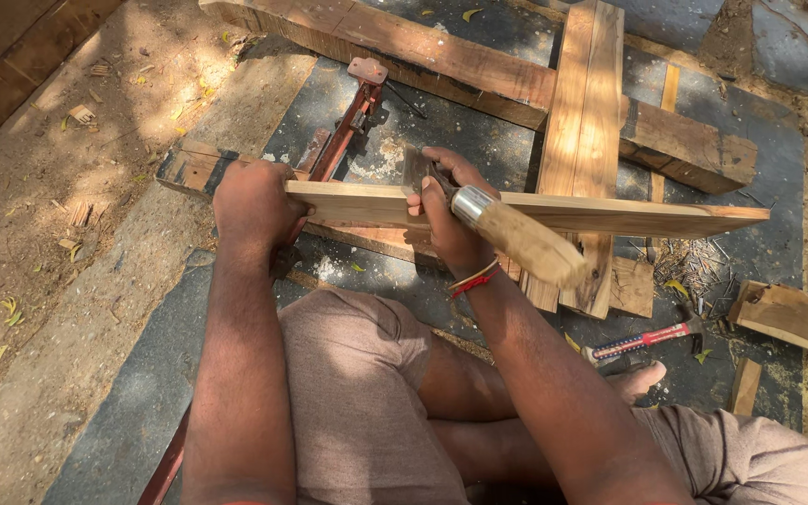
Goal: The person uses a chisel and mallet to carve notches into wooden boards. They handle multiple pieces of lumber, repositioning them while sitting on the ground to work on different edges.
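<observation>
A long thin wooden strip [610, 215] lies on edge across the middle of the view, running left to right. My left hand [252, 201] grips its left end. My right hand [446, 210] is closed around a chisel with a thick wooden handle [530, 245] and a metal ferrule; the blade is pressed against the strip near its middle. A red thread band sits on my right wrist. I am sitting on the ground with my knees below the strip.
A red bar clamp [343, 126] lies under the strip. Wooden planks [582, 112] cross behind it. A hammer with a red handle [642, 341] rests at the right by my foot. An offcut [792, 318] lies far right, sandy ground with wood chips on the left.
</observation>
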